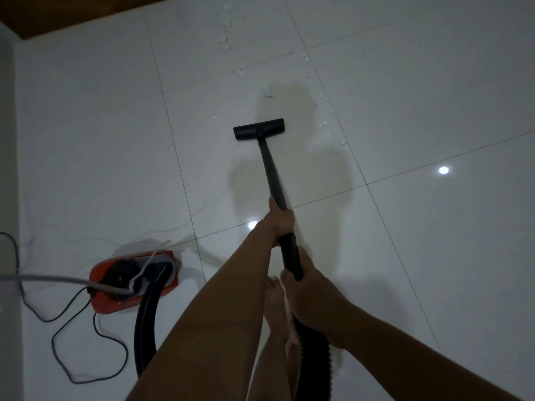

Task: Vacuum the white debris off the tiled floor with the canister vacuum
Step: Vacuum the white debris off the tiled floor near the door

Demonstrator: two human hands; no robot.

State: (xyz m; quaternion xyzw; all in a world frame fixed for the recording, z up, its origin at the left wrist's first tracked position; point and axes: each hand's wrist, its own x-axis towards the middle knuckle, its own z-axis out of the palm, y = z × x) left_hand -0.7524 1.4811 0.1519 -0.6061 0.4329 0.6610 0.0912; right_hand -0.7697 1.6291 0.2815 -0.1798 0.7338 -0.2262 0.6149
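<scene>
**VACUUMING UNDER WAY: DEBRIS LEFT AHEAD OF THE HANDS**

Noted tiled floor [405, 256] below and beside the hands with no white scraps made out, though dim light limits certainty. Found red canister vacuum [115, 296] parked well to the left of the left hand, with black hose [146, 322] curving down from it out of view and power cord [58, 328] trailing farther left. Recorded wand [270, 169] running forward from both hands to floor head [258, 128], set flat on the tile well ahead of them. Confirmed left hand [279, 221] wrapped around the wand in the forward position. Confirmed right hand [307, 290] clamped on the thicker handle end just behind, close to the left hand but not touching. Counted white debris [324, 123] scattered just beyond and to the right of the floor head, plus a further trail [225, 39] much farther ahead. Judged unfinished: nearest scraps within a short push, far trail needing several more forward passes.
</scene>
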